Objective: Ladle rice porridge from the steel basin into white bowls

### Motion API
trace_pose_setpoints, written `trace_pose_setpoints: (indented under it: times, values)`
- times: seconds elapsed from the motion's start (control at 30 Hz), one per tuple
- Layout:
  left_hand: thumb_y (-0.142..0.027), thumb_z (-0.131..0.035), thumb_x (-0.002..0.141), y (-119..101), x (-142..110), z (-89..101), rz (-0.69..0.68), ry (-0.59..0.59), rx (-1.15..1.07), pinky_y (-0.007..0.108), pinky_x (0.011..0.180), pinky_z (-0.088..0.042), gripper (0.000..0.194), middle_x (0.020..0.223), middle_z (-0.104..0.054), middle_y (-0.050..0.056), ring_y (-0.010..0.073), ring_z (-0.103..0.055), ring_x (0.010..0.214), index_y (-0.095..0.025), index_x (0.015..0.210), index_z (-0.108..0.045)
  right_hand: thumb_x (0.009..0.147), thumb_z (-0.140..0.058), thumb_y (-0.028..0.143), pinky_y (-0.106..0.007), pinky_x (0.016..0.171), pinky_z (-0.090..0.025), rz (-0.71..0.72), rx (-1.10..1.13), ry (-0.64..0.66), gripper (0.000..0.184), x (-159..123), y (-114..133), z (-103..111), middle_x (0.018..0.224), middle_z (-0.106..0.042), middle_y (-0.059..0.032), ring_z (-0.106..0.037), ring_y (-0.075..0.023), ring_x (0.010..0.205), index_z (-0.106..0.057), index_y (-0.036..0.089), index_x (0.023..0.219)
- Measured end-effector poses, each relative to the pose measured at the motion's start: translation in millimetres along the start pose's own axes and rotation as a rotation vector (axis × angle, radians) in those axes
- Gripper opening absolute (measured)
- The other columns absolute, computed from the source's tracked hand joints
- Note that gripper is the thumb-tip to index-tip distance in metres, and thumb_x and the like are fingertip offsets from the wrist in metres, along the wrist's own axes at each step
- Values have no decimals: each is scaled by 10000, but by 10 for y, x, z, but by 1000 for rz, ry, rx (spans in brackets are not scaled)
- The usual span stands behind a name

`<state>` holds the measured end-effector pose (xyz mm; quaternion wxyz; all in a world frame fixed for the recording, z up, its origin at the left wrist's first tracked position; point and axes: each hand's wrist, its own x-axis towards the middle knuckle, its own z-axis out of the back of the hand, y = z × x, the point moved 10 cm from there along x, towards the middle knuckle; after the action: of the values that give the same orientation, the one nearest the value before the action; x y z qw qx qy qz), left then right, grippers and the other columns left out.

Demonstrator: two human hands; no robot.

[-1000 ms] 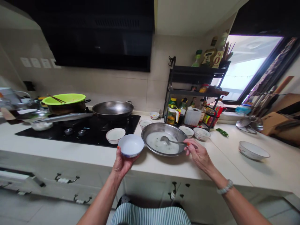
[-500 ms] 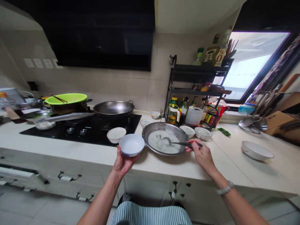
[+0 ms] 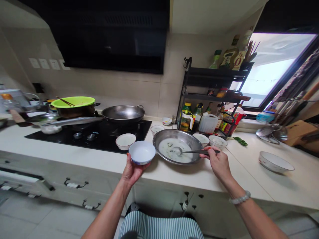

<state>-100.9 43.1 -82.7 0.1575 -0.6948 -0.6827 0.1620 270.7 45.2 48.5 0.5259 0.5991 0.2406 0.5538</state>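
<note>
My left hand [image 3: 133, 172] holds a white bowl [image 3: 142, 151] from below, its inside showing no food, just left of a large steel basin [image 3: 157, 151]. Pale, milky soup [image 3: 164, 149] with green bits lies in the basin. The fingers of my right hand [image 3: 218, 162] are closed round the dark handle of a ladle [image 3: 189, 152], whose head rests in the soup. Around the basin stand several small bowls of similar soup: one at the left [image 3: 125, 140], one behind [image 3: 157, 128] and a pair at the right [image 3: 218, 141].
A wok [image 3: 123, 113] and a pot with a green basin [image 3: 73, 102] on top stand on the black hob [image 3: 97, 139]. Behind the soup is a rack [image 3: 214, 73] with bottles. Farther right are another bowl [image 3: 275, 162], green leaves [image 3: 240, 141] and skimmers [image 3: 269, 131].
The view has shifted slightly. My left hand still holds the bowl beside the basin, and the ladle stays in the soup with little visible movement.
</note>
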Motion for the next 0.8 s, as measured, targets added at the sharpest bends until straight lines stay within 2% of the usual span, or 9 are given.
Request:
trace_pose_setpoints:
  times: [0.13,0.27,0.4,0.8]
  values:
    - [-506,-724,787,8,9,0,0,9,-6,555,902,-545,757,1382,-560,121,357,-593,1176,-342,1449,-396,747,-634,437,-275,507,-547,-22,41,-78,261,40,-41,67,718,-690,-50,-690,-198,537,-653,176,748]
    - [-509,-709,799,7,13,11,-8,7,-12,555,904,-544,738,1363,-574,116,345,-605,1154,-340,1448,-401,686,-687,387,-284,526,-582,-72,210,-177,224,72,-129,135,680,-667,-37,-674,-179,548,-653,166,671]
    - [-515,-691,812,17,16,16,-2,4,-25,555,899,-546,725,1352,-584,115,345,-613,1143,-340,1450,-396,635,-708,306,-290,552,-608,-104,353,-185,161,83,-137,109,649,-655,-33,-636,-146,544,-656,156,613]
    - [-511,-668,833,37,5,-3,5,-27,-42,580,894,-541,718,1344,-587,137,376,-579,1198,-324,1461,-375,620,-712,230,-269,548,-614,-69,413,-151,114,192,238,-38,647,-640,-39,-642,-156,580,-637,153,585]
